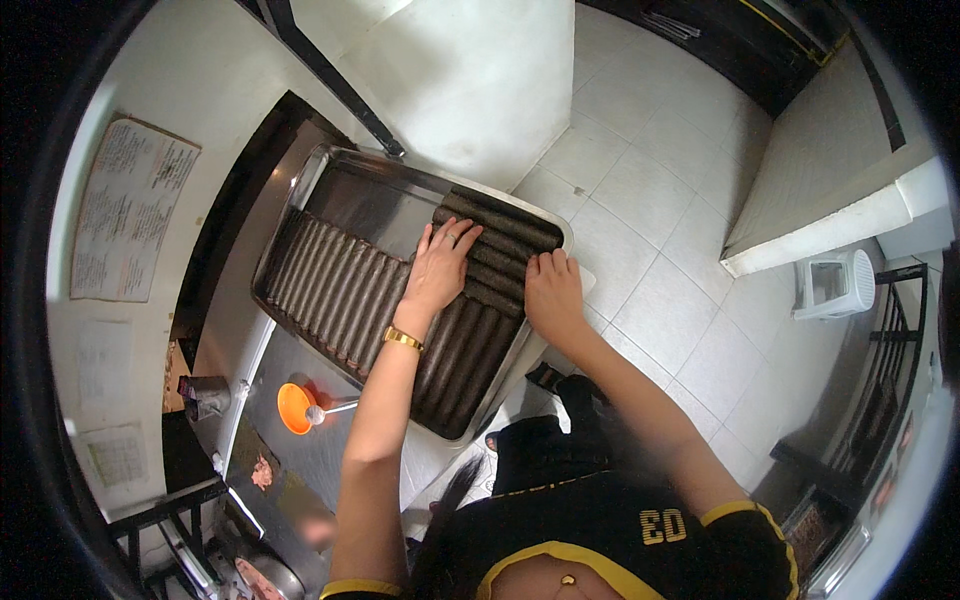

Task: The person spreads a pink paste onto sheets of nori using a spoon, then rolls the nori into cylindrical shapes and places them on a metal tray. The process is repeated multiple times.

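Observation:
A deep metal tray (335, 185) holds many dark, speckled rolls that look wrapped in seaweed. One block of rolls (335, 290) lines its left part; other rolls (465, 355) fill the near right. Across the far right corner lie several more rolls (505, 235), turned crosswise. My left hand (440, 262), with a gold bracelet at the wrist, rests on the left ends of these crosswise rolls, fingers spread. At their right ends, by the tray's rim, my right hand (553, 292) is closed with bent fingers; whatever it grips is hidden.
An orange bowl (296, 408) with a spoon (318, 414) sits on the metal counter (345, 455) near the tray. A black metal bar (345, 85) reaches down close to the tray's far edge. On the tiled floor stands a white stool (835, 283) at right.

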The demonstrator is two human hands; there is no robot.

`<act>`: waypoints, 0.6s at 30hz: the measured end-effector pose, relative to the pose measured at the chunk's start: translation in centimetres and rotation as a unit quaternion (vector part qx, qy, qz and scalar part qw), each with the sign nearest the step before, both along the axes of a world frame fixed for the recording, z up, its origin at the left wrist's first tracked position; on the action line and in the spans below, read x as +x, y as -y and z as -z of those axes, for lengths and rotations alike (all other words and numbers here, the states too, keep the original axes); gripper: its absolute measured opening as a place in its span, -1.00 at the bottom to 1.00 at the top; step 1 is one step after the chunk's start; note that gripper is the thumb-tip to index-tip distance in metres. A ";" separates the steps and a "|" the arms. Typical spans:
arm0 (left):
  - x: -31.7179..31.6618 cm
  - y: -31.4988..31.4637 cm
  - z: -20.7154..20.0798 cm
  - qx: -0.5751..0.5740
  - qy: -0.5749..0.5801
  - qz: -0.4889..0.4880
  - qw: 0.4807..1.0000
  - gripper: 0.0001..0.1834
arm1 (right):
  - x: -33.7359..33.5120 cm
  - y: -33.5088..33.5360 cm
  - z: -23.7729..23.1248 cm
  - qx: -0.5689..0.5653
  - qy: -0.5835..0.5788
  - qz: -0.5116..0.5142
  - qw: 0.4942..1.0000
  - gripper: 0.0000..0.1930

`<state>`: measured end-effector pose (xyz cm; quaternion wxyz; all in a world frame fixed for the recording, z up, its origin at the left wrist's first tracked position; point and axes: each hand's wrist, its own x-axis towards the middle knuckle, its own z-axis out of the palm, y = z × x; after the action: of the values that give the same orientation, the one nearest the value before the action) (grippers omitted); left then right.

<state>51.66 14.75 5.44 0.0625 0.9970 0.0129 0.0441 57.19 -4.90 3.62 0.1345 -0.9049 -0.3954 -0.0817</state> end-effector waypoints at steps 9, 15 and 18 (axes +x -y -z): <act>3.6 -2.2 0.5 0.047 0.002 -0.021 0.999 -0.48 | 3.0 -0.6 -0.6 -0.050 0.026 0.043 0.997 -0.82; 4.7 -3.4 0.2 0.044 -0.009 -0.030 0.999 -0.55 | 3.3 -0.7 -0.8 -0.073 -0.003 0.055 0.996 -0.85; 4.7 -3.3 0.0 0.012 0.006 -0.034 0.999 -0.58 | 3.5 -0.6 -0.4 -0.041 0.031 0.051 0.997 -0.87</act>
<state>56.38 18.02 5.47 0.0493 0.9963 0.0462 0.0523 60.67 -4.30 4.06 0.0808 -0.9257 -0.3556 -0.1002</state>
